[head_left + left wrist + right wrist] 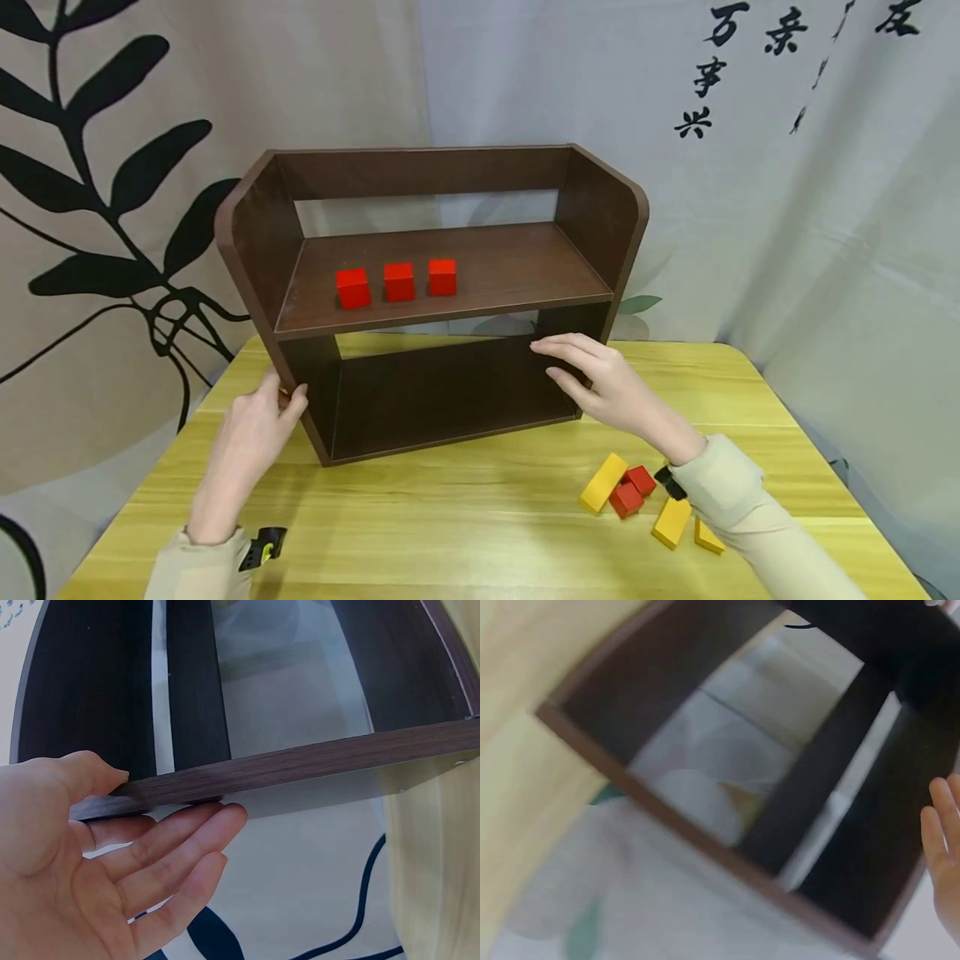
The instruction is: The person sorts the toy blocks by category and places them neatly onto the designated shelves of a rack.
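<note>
A dark brown two-tier wooden shelf point(420, 171) stands on the table. My left hand point(251, 433) grips the front edge of its left side panel; the left wrist view shows the thumb on one face and the fingers point(161, 844) on the other. Before the lower right of the shelf, my right hand point(592, 375) hovers with extended fingers and holds nothing. Whether its fingertips touch the shelf I cannot tell. On the upper board sit three red cubes, a left one point(353, 288), a middle one point(399, 282) and a right one point(442, 277).
Near my right forearm, red cubes point(626, 500) and yellow blocks point(603, 483) lie on the yellow wood-grain table point(450, 525); the sleeve partly covers this group. Behind the table hangs a pale curtain point(510, 75) with black leaf patterns and writing.
</note>
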A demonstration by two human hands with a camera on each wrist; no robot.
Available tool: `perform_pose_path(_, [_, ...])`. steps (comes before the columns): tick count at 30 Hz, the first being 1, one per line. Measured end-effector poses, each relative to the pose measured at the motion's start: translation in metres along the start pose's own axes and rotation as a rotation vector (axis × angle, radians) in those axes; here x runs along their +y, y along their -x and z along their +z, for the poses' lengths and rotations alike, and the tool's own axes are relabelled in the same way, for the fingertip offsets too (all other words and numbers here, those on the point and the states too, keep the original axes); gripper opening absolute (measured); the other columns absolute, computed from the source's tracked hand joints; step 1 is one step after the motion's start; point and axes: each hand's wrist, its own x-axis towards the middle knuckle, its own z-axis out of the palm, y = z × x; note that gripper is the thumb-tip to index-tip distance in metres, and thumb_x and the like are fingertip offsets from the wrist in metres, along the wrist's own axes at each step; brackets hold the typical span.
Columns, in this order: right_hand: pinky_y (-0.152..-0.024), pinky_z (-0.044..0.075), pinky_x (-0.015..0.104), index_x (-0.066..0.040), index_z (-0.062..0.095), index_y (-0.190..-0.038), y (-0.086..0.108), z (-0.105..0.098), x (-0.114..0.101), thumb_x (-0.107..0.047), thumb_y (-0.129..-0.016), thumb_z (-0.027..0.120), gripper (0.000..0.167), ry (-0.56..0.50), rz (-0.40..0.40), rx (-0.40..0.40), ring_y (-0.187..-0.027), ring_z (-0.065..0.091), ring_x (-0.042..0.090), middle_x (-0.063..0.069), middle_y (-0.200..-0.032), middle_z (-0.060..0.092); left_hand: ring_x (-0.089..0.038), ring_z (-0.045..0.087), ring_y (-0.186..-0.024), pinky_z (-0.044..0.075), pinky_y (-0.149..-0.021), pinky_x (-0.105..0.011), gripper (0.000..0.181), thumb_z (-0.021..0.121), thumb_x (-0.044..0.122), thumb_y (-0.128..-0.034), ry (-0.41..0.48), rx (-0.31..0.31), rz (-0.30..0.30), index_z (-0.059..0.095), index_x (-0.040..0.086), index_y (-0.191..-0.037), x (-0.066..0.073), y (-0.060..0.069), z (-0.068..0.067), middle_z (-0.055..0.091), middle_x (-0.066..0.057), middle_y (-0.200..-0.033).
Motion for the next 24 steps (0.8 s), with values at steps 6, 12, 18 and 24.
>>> perform_pose_path(6, [-0.097, 0.040, 0.009, -0.006, 0.064, -0.117, 0.049, -0.004, 0.022, 0.004, -0.080, 0.068, 0.039, -0.049, 0.149, -0.046, -0.105, 0.064, 0.022, 0.008, -0.114, 0.069, -0.016, 0.049, -0.047, 0.035, -0.041, -0.029, 0.028, 0.043, 0.025, -0.0999, 0.002, 0.001, 0.004, 0.049, -0.002, -0.105, 0.001, 0.000, 0.000, 0.067, -0.024, -0.085])
perform_pose_path(12, [-0.094, 0.047, 0.021, -0.011, 0.063, -0.122, 0.100, -0.009, 0.036, -0.008, -0.089, 0.063, 0.032, -0.083, 0.378, -0.168, -0.110, 0.063, 0.019, 0.004, -0.120, 0.068, -0.016, 0.048, -0.047, 0.034, -0.041, -0.029, 0.029, 0.042, 0.026, -0.1000, 0.000, 0.005, 0.003, 0.049, -0.002, -0.106, 0.001, -0.001, -0.001, 0.067, -0.024, -0.085])
perform_pose_path(18, [-0.092, 0.049, 0.032, -0.014, 0.062, -0.123, 0.144, -0.012, 0.051, -0.016, -0.092, 0.061, 0.031, -0.201, 0.523, -0.297, -0.110, 0.060, 0.009, 0.003, -0.119, 0.068, -0.017, 0.050, -0.048, 0.035, -0.042, -0.029, 0.028, 0.043, 0.025, -0.0997, 0.002, 0.000, 0.004, 0.049, -0.002, -0.106, 0.001, -0.001, -0.001, 0.067, -0.026, -0.086])
perform_pose_path(24, [-0.091, 0.048, 0.028, -0.006, 0.060, -0.124, 0.176, -0.014, 0.064, -0.022, -0.092, 0.062, 0.036, -0.335, 0.598, -0.431, -0.108, 0.061, 0.010, 0.009, -0.120, 0.067, -0.017, 0.051, -0.048, 0.035, -0.042, -0.029, 0.027, 0.043, 0.025, -0.0996, 0.009, -0.001, 0.003, 0.049, -0.002, -0.105, 0.000, 0.000, 0.000, 0.068, -0.025, -0.086])
